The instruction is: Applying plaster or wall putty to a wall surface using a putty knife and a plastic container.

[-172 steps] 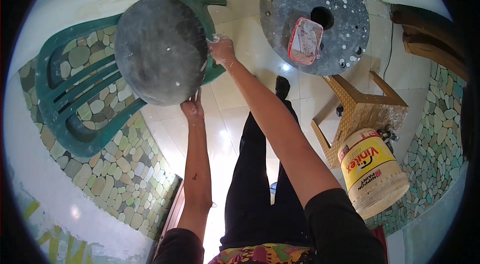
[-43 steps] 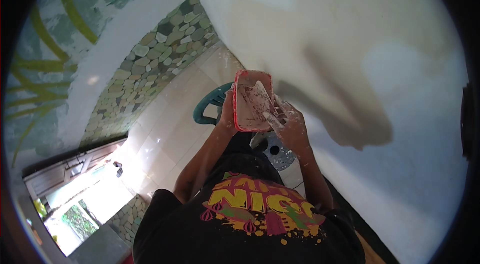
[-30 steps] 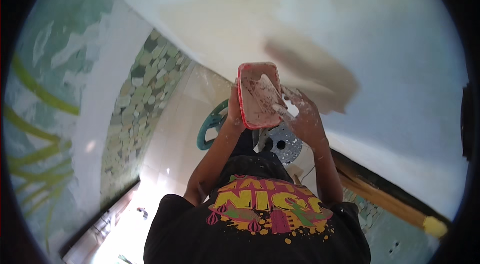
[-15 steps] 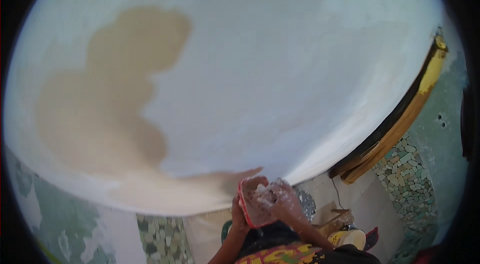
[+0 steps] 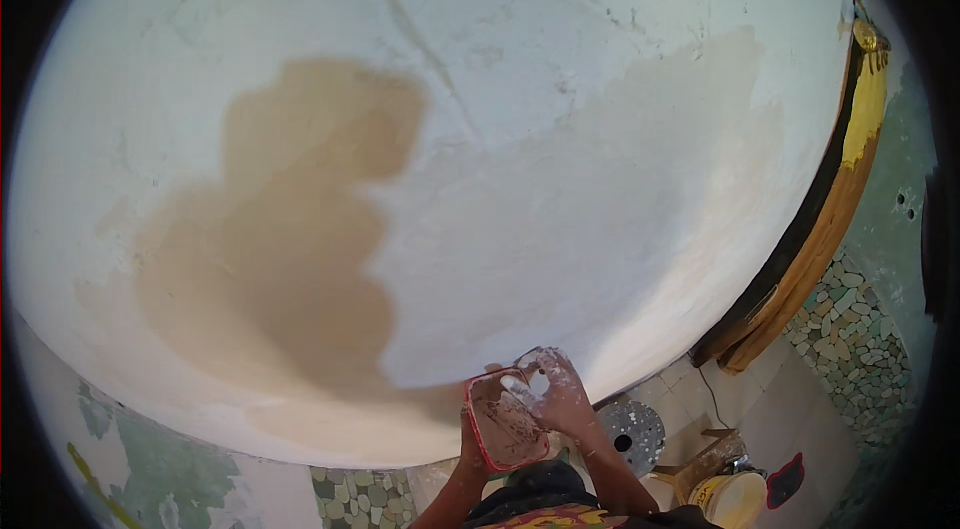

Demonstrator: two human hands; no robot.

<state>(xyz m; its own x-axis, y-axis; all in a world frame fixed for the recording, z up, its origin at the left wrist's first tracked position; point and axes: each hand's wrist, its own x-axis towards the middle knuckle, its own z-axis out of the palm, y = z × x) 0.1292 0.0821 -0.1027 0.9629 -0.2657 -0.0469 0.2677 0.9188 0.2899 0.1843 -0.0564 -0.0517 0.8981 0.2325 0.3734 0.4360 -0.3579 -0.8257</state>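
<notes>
My left hand (image 5: 471, 439) grips the side of a shallow red-rimmed plastic container (image 5: 505, 435), smeared inside with pinkish-grey paste. My right hand (image 5: 557, 389), coated in white, is at the container's upper right with fingers curled over a small pale tool, possibly a scraper, whose shape is partly hidden. Both hands are low in the view, in front of a broad white wall (image 5: 560, 189) with a tan shadow on it.
Below right stand a speckled grey disc (image 5: 640, 424), a tan stool (image 5: 718, 454) and a pale yellow bucket (image 5: 735, 501), beside a dark red-edged object (image 5: 785, 479) on the tiled floor (image 5: 800, 429). A wooden trim (image 5: 810, 279) runs along the wall's right edge.
Earlier my hands held a dark round piece on a green chair; the container has since left the grey disc for my hands. My view has swung up onto the white wall.
</notes>
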